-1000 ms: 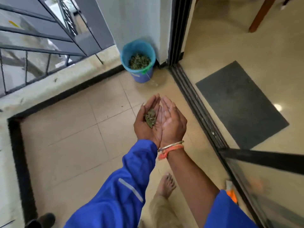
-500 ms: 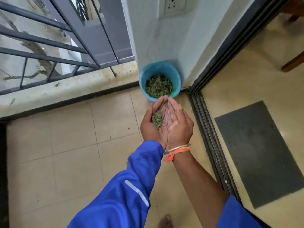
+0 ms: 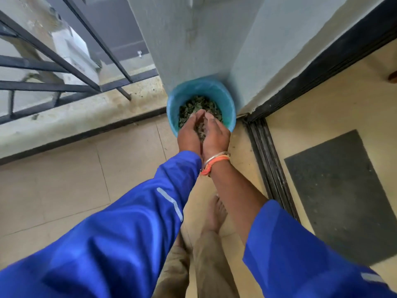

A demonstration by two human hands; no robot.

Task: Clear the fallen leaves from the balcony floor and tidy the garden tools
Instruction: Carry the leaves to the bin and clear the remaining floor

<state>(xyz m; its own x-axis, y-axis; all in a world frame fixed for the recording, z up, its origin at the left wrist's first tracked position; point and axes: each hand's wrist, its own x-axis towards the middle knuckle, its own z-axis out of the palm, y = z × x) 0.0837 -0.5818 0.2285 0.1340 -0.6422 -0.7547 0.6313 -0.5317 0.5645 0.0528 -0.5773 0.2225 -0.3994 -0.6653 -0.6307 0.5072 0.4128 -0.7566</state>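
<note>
Here, the dumping step was judged in hand. The left hand [image 3: 190,136] and right hand [image 3: 216,136] were cupped together, each grip unclenched with fingers nearly straight. Dry green-brown fallen leaves [image 3: 201,130] were cradled between them, just over the part-filled round blue plastic bucket [image 3: 227,97]. Next, the palms would need parting above the rim.

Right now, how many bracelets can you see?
2, both on the right wrist: a silver bangle nearer the right hand, an orange thread band just behind it. The left sleeve could hide more.
</note>
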